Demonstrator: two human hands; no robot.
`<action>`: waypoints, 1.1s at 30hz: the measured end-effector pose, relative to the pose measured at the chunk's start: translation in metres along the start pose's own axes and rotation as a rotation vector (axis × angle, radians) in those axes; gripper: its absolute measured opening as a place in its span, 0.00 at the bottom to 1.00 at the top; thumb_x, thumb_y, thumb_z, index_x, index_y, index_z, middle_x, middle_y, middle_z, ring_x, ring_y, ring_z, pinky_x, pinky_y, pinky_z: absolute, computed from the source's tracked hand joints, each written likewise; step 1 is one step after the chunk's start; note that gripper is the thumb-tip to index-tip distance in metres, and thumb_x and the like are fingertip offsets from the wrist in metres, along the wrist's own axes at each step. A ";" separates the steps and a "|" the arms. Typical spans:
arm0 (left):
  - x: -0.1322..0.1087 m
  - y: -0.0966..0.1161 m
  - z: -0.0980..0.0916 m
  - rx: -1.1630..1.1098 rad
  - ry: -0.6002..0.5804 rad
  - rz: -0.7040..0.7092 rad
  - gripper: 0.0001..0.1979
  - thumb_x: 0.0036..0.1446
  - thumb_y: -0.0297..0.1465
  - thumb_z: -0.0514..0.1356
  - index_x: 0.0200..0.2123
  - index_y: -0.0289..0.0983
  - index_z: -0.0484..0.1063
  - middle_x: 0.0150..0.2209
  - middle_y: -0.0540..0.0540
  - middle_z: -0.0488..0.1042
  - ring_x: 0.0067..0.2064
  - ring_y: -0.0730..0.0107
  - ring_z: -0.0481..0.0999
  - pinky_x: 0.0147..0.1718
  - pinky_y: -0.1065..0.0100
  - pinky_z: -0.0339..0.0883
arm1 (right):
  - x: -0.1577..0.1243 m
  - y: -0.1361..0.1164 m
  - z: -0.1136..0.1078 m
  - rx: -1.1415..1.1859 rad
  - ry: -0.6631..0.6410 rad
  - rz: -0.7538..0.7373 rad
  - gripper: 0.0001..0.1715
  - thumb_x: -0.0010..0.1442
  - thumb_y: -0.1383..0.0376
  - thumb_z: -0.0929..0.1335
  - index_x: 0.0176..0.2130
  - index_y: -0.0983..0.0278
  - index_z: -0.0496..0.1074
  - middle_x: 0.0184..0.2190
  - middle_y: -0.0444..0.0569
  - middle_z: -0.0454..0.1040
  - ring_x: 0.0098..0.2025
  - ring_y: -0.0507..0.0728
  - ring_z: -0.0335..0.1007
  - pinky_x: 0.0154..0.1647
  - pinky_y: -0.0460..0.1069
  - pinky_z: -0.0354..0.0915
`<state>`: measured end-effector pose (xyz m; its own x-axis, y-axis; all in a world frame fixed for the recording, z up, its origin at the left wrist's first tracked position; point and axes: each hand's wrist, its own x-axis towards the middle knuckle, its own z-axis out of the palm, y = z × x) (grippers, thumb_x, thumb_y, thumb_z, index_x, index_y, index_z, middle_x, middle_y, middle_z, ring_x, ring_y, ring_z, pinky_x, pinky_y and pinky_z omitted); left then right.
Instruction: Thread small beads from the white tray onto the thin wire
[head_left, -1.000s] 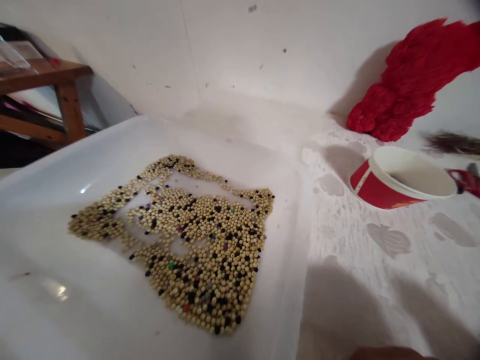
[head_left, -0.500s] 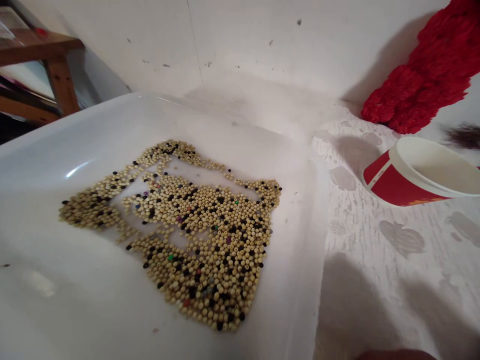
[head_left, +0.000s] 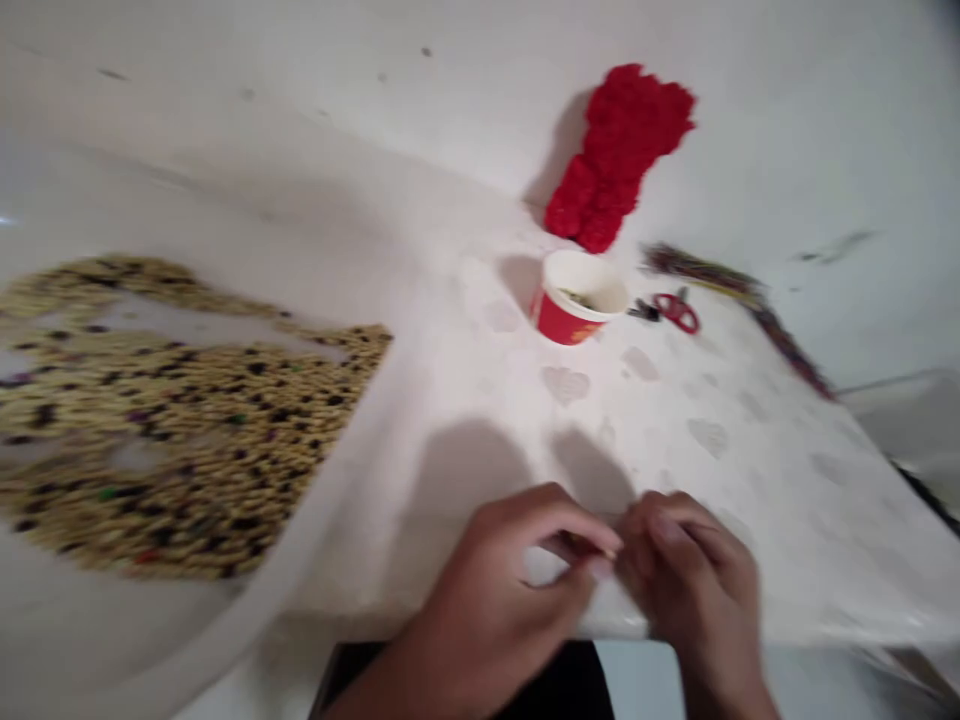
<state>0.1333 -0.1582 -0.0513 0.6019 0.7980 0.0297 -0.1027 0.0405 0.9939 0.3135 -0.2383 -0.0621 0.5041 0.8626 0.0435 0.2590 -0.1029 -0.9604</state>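
Observation:
My left hand (head_left: 502, 590) is closed in a pinch at the table's front edge, with a tiny pale bead (head_left: 612, 553) at its fingertips. Right beside it, my right hand (head_left: 694, 570) is curled, thumb pressed on the fingers; what it holds is hidden. The hands meet or nearly meet at their fingertips, and motion blurs them. To their left lie many cream wooden beads (head_left: 300, 420), mixed with black and a few coloured ones, in a white tray (head_left: 300, 570). A red and white paper tub (head_left: 568, 322) with some contents stands beyond the hands.
Red-handled scissors (head_left: 677, 312) lie right of the tub. A red ruffled object (head_left: 619, 155) leans against the wall (head_left: 787, 130). A bundle of thin, dark strands (head_left: 750, 295) runs along the back edge of the patterned tablecloth (head_left: 750, 440).
The view has swung right, from the bead tray toward the tablecloth. Both hands now show fully, and the scissors and the strand bundle have come into sight.

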 end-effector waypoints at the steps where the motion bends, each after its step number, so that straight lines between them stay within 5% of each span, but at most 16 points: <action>1: 0.001 0.000 -0.001 0.026 0.004 -0.006 0.06 0.59 0.29 0.63 0.36 0.43 0.80 0.36 0.50 0.81 0.38 0.69 0.80 0.40 0.72 0.73 | 0.002 -0.001 0.003 0.045 -0.028 -0.034 0.20 0.65 0.58 0.68 0.23 0.60 0.69 0.19 0.44 0.65 0.20 0.54 0.61 0.20 0.50 0.58; 9: 0.005 0.006 0.005 0.152 0.129 -0.052 0.03 0.57 0.34 0.65 0.33 0.43 0.80 0.33 0.52 0.80 0.36 0.70 0.79 0.37 0.73 0.72 | 0.006 0.000 0.018 0.379 -0.023 -0.344 0.14 0.68 0.67 0.64 0.29 0.61 0.66 0.20 0.40 0.62 0.21 0.50 0.57 0.21 0.48 0.53; 14: 0.006 0.006 0.011 0.097 0.203 -0.067 0.02 0.55 0.33 0.66 0.31 0.42 0.78 0.31 0.51 0.79 0.35 0.71 0.76 0.38 0.71 0.69 | 0.004 0.004 0.014 0.445 -0.057 -0.358 0.14 0.68 0.69 0.64 0.29 0.62 0.65 0.21 0.41 0.61 0.23 0.51 0.57 0.22 0.49 0.52; 33: 0.007 0.001 0.011 0.014 0.194 -0.025 0.03 0.53 0.32 0.70 0.31 0.43 0.78 0.31 0.51 0.79 0.35 0.70 0.77 0.38 0.68 0.70 | 0.003 -0.003 0.013 0.270 -0.102 -0.299 0.15 0.67 0.69 0.66 0.27 0.62 0.66 0.21 0.39 0.63 0.22 0.48 0.56 0.23 0.46 0.55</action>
<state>0.1462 -0.1587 -0.0489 0.4402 0.8978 -0.0144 -0.0783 0.0543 0.9955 0.3033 -0.2286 -0.0628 0.3521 0.8806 0.3171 0.1496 0.2815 -0.9478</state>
